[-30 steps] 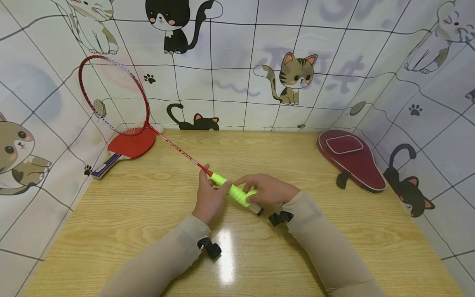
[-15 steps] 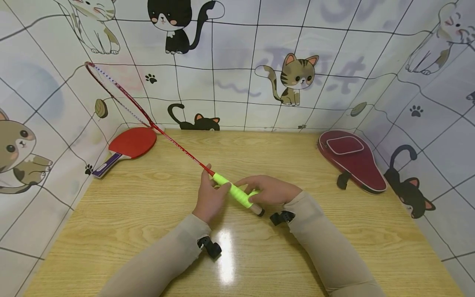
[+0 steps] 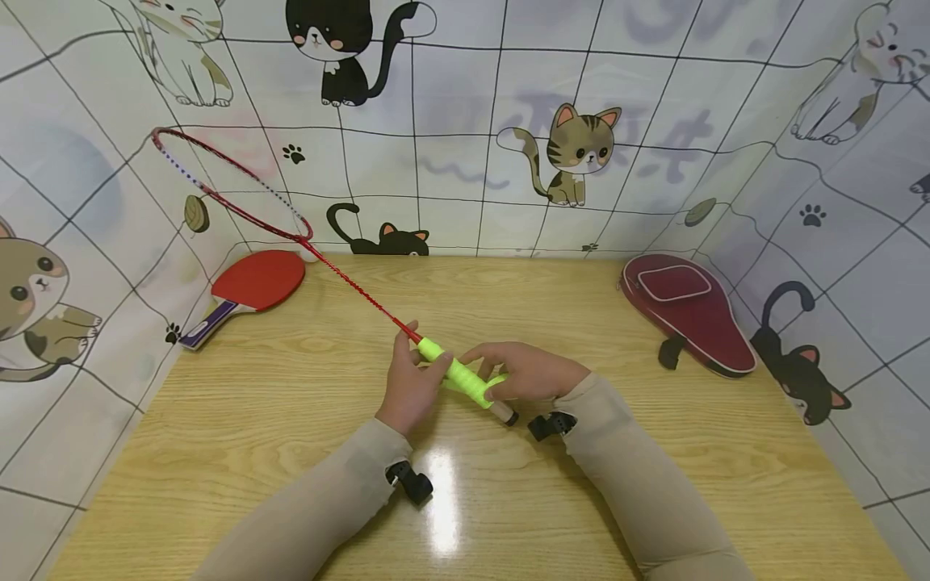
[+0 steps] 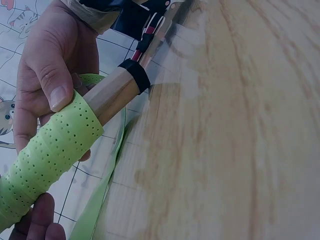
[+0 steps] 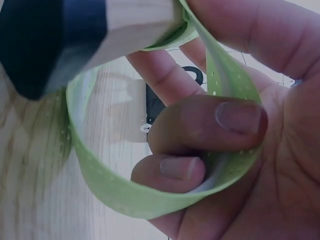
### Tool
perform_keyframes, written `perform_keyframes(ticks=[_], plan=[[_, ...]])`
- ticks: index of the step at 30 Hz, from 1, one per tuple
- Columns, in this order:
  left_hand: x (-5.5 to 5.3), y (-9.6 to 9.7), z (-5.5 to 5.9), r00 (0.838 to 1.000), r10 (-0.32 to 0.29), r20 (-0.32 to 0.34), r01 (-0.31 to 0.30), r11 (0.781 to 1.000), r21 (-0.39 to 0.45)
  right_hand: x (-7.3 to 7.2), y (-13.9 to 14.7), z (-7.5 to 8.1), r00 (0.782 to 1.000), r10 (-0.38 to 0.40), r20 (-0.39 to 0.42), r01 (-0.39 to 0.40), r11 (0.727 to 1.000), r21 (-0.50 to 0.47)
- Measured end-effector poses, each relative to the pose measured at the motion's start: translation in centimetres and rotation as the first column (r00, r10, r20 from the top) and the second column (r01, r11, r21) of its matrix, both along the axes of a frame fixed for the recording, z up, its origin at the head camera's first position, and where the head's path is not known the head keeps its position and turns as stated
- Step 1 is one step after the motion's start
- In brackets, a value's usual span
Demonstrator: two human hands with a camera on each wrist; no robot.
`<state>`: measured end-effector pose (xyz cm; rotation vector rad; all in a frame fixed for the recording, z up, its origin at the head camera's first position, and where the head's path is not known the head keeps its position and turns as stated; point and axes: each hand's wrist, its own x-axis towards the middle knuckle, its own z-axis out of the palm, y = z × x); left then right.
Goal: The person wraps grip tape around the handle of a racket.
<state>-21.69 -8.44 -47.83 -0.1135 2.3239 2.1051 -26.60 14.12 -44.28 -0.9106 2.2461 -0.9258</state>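
A red badminton racket (image 3: 356,288) slants across the table, its oval head raised at the back left. Perforated lime-green grip tape (image 4: 52,150) winds around most of its handle. Bare wood (image 4: 114,95) with a black-banded butt end shows beyond the last turn. My left hand (image 3: 412,387) holds the handle by its upper part, fingers and thumb around it. Near the butt, my right hand (image 3: 530,373) pinches the tape. In the right wrist view, a loose loop of tape (image 5: 125,197) runs from the handle through my right hand's curled fingers.
A red table tennis bat (image 3: 261,278) lies at the back left, under the racket's head in this view. At the back right sits a dark red bat case (image 3: 686,311) with a black strap. Cat-printed sheeting (image 3: 465,161) walls the wooden table (image 3: 291,403) at back and sides.
The racket has rolled about its shaft; its head went from broadside to nearly edge-on and now shows a narrow oval. Both hands stay in about the same place on the handle and tape.
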Motion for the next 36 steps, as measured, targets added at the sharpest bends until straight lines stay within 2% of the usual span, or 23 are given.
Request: perform_keyframes(ticks=[9,13,22,30,36], plan=[[-0.12,-0.08,-0.05,1.000,0.004,0.030,-0.006,0.998,0.057,-0.20,0.59,0.28,0.997,0.055,0.046,-0.055,0.998,0.000],[-0.07,-0.05,0.01,1.000,0.002,0.019,-0.003,0.997,0.082,-0.33,0.65,0.10,0.999,0.050,0.016,-0.050,0.999,0.015],[-0.01,0.13,0.07,1.000,0.008,0.000,-0.008,0.998,0.065,-0.41,0.65,-0.04,0.999,0.030,-0.017,-0.029,0.999,0.042],[0.04,0.24,0.32,1.000,0.027,0.007,-0.027,0.995,0.097,-0.43,0.95,0.34,0.997,0.053,0.050,-0.053,0.998,0.016],[0.21,0.21,0.39,1.000,0.020,0.000,-0.020,0.997,0.077,-0.42,0.87,0.14,0.999,0.032,0.040,-0.033,0.999,0.038]])
